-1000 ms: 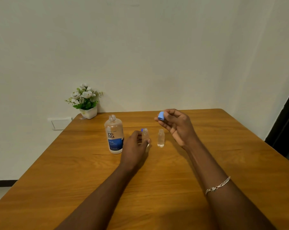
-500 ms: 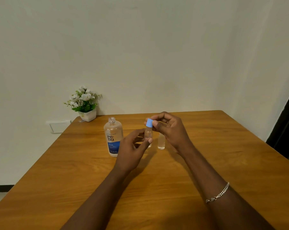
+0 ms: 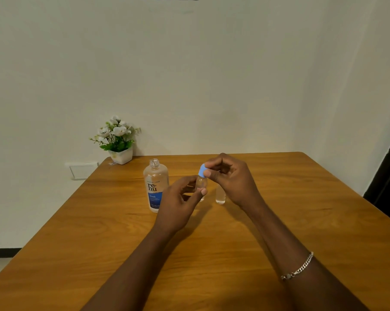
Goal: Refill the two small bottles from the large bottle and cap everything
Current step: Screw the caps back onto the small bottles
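Blue cap (image 3: 202, 170) now on small bottle (image 3: 200, 184), beside uncapped large bottle (image 3: 156, 185)

The table (image 3: 279, 221) across the lower half of the frame is warm brown wood with visible grain and a soft satin sheen. The large bottle (image 3: 156, 187) at centre is clear, glossy plastic with a smooth printed label, the two small bottles (image 3: 220, 195) beside it are the same clear plastic, and the blue cap (image 3: 202, 170) looks matt plastic. A shiny metal chain bracelet (image 3: 298, 267) sits at lower right, and the wall (image 3: 212, 75) behind is matt painted plaster.
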